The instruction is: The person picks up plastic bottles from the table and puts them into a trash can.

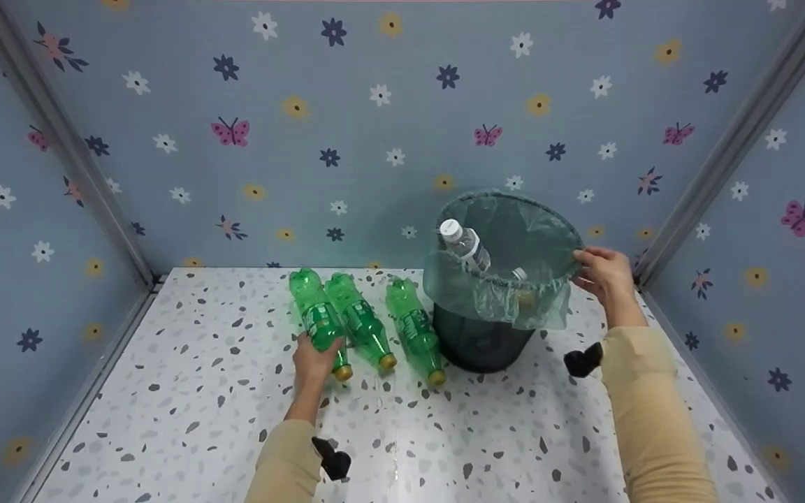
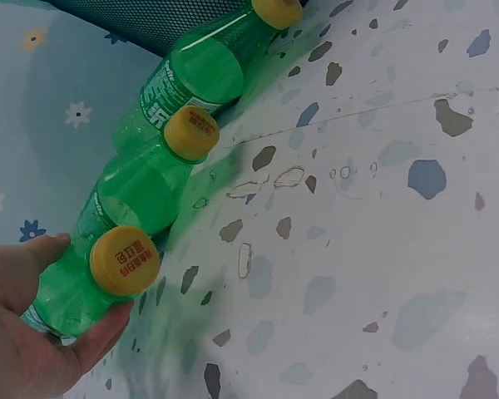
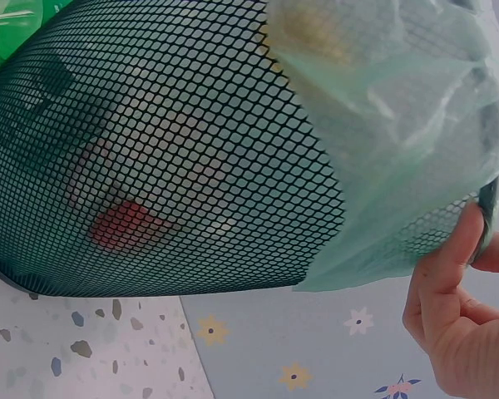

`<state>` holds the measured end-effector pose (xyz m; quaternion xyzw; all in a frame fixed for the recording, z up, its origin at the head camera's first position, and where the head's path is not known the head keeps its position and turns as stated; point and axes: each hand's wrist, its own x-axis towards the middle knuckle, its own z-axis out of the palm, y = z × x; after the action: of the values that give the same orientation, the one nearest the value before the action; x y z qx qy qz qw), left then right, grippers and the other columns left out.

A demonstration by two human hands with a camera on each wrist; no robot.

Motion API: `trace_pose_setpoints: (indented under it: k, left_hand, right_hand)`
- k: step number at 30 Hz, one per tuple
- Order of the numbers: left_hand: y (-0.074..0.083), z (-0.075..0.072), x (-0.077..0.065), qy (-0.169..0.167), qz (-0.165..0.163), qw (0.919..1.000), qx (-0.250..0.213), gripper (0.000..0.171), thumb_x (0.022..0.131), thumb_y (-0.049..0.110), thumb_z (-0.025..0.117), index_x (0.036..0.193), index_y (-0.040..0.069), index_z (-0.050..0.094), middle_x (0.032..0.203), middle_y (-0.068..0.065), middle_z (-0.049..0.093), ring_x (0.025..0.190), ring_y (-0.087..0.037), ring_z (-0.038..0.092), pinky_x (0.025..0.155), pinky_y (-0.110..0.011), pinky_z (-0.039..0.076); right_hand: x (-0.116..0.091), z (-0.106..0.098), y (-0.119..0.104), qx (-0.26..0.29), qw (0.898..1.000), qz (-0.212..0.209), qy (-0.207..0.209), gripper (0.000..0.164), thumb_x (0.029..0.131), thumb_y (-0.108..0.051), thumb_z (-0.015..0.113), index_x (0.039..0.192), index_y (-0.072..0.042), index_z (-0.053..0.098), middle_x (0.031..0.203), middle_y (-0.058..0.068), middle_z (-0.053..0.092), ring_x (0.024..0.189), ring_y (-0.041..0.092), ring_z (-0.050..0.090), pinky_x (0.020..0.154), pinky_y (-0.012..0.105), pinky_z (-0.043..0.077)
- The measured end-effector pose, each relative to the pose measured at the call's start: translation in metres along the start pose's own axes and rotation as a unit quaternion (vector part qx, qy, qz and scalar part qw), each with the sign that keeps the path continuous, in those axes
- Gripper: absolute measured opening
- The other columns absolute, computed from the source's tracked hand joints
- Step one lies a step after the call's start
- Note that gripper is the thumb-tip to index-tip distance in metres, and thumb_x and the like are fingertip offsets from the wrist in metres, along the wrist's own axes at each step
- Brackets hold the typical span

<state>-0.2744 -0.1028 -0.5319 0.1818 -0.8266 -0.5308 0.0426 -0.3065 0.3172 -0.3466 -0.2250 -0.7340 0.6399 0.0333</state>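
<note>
My left hand (image 1: pixel 315 360) is at the leftmost of three green plastic bottles (image 1: pixel 315 311), thumb and fingers around its body below the yellow cap (image 2: pixel 125 261). The other two green bottles (image 1: pixel 360 318) (image 1: pixel 413 325) lie to its right, caps toward me. My right hand (image 1: pixel 606 274) pinches the right rim of a dark mesh wastebasket (image 1: pixel 479 346), thumb on one side and fingers on the other. A pale green bag (image 1: pixel 493 300) lines the basket and folds over its rim. A clear bottle with a white cap (image 1: pixel 469 248) sticks up out of it.
The bottles and basket stand on a white speckled tabletop (image 1: pixel 186 391). Close behind rises a blue flowered panel (image 1: pixel 346 126), with matching side panels in grey frames. Through the mesh, something red (image 3: pixel 125 224) shows low in the basket.
</note>
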Motion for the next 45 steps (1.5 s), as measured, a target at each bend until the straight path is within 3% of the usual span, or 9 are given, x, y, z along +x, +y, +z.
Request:
trace_pose_setpoints:
  k: [8, 17, 23, 30, 39, 45]
  left_hand:
    - [0.020, -0.007, -0.004, -0.002, 0.038, 0.9990, -0.022, 0.077, 0.082, 0.027, 0.063, 0.135, -0.010, 0.021, 0.134, -0.031, 0.028, 0.121, -0.041, 0.030, 0.097, -0.047, 0.029]
    - [0.047, -0.016, -0.013, 0.000, 0.076, 0.9968, -0.024, 0.076, 0.080, 0.029, 0.065, 0.136, -0.004, 0.025, 0.123, -0.027, 0.042, 0.110, -0.037, 0.044, 0.087, -0.046, 0.039]
    - [0.069, -0.021, -0.022, -0.005, 0.102, 0.9947, -0.013, 0.077, 0.079, 0.030, 0.067, 0.137, 0.002, 0.026, 0.117, -0.022, 0.047, 0.096, -0.033, 0.053, 0.083, -0.045, 0.041]
    - [0.092, -0.026, -0.036, -0.021, 0.170, 0.9847, -0.030, 0.075, 0.078, 0.023, 0.069, 0.137, 0.001, 0.028, 0.119, -0.023, 0.047, 0.088, -0.032, 0.057, 0.070, -0.040, 0.049]
    - [0.121, -0.031, -0.053, -0.032, 0.220, 0.9745, -0.029, 0.074, 0.077, 0.022, 0.070, 0.136, 0.003, 0.030, 0.121, -0.018, 0.046, 0.091, -0.029, 0.053, 0.072, -0.039, 0.047]
    - [0.139, -0.032, -0.066, -0.032, 0.272, 0.9617, -0.008, 0.074, 0.076, 0.023, 0.071, 0.135, 0.002, 0.033, 0.126, -0.017, 0.044, 0.103, -0.030, 0.048, 0.077, -0.041, 0.045]
  right_hand:
    - [-0.002, -0.002, -0.001, 0.005, 1.000, -0.003, -0.006, 0.054, 0.088, -0.019, 0.054, 0.136, -0.003, 0.034, 0.097, 0.001, 0.047, 0.072, 0.010, 0.053, 0.060, 0.021, 0.048]
    - [-0.003, -0.002, -0.001, 0.002, 1.000, -0.007, -0.006, 0.053, 0.089, -0.018, 0.053, 0.135, -0.003, 0.034, 0.097, 0.001, 0.046, 0.077, 0.012, 0.054, 0.060, 0.020, 0.048]
    - [-0.003, -0.002, -0.001, -0.003, 1.000, -0.014, -0.008, 0.052, 0.089, -0.018, 0.052, 0.135, -0.002, 0.033, 0.098, 0.002, 0.046, 0.074, 0.011, 0.053, 0.059, 0.020, 0.048]
    - [-0.002, 0.000, -0.001, -0.006, 1.000, -0.010, -0.004, 0.053, 0.089, -0.018, 0.052, 0.136, -0.004, 0.032, 0.106, 0.005, 0.047, 0.082, 0.013, 0.054, 0.061, 0.020, 0.048]
    - [0.000, 0.001, 0.000, -0.006, 1.000, -0.014, -0.002, 0.053, 0.089, -0.018, 0.052, 0.136, -0.003, 0.032, 0.106, 0.005, 0.046, 0.083, 0.014, 0.054, 0.062, 0.020, 0.047]
    - [0.001, 0.002, 0.001, -0.022, 1.000, -0.012, 0.002, 0.052, 0.090, -0.020, 0.050, 0.136, -0.004, 0.032, 0.113, 0.007, 0.045, 0.086, 0.014, 0.052, 0.066, 0.021, 0.047]
